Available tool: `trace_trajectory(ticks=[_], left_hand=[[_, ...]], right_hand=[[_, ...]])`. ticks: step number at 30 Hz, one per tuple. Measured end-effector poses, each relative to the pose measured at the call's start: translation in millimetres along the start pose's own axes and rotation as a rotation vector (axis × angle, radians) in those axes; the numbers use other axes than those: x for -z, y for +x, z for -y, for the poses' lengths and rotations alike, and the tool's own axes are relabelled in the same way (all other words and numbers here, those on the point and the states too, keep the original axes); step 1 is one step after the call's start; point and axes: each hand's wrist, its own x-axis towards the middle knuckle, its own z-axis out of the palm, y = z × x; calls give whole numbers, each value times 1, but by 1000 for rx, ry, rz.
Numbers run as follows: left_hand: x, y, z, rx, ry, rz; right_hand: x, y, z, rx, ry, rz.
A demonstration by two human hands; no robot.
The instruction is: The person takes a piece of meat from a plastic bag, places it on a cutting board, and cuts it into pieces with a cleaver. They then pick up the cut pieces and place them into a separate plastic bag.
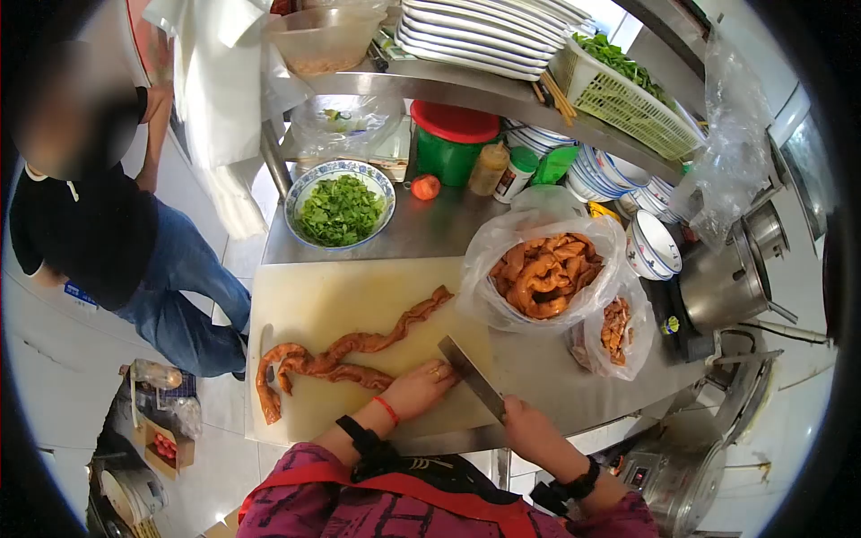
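On the pale cutting board lie long, reddish-brown strips of cooked intestine. My left hand, with a red string at its wrist, is closed over the right end of the lower strip, which disappears beneath the fingers. A kitchen knife is gripped by its handle in my right hand. Its blade slants up and left, close beside my left fingertips. Just beyond the board's right side, a clear plastic bag holds a heap of similar brown pieces.
A smaller bag of meat sits at right. Behind the board are a bowl of chopped greens, a tomato, a red-lidded green tub and stacked bowls. A shelf overhangs these. A person stands at left.
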Motion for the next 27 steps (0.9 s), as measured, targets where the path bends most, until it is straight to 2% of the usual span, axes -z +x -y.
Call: trace_trajectory(ticks=[4, 6, 10, 12, 13, 15, 16, 18, 22, 24, 27], left_hand=[[-6, -2, 5, -21, 21, -5], [-6, -1, 5, 9, 7, 85], [-7, -5, 5, -13, -10, 84], [-3, -7, 2, -19, 33, -1], [0, -4, 1, -17, 36, -15], [4, -10, -5, 54, 71, 147], [0, -13, -5, 48, 66, 164], [-5, -10, 4, -74, 115, -56], [-10, -10, 7, -93, 119, -120], [-7, -9, 4, 14, 44, 95], [-8, -13, 5, -63, 82, 16]], right_hand=[[5, -6, -4, -32, -77, 166], [-6, 17, -1, 23, 26, 82], [-22, 44, 8, 56, -18, -20], [-29, 42, 1, 4, 33, -164], [-23, 39, 1, 12, 21, -166], [-12, 16, 9, 26, 21, -85], [-10, 6, 15, 14, 35, -83], [0, -1, 21, 45, -50, 54], [-6, 0, 19, -5, -63, 148], [-20, 18, 20, 57, 6, 29], [-32, 46, 28, -14, -17, -42]])
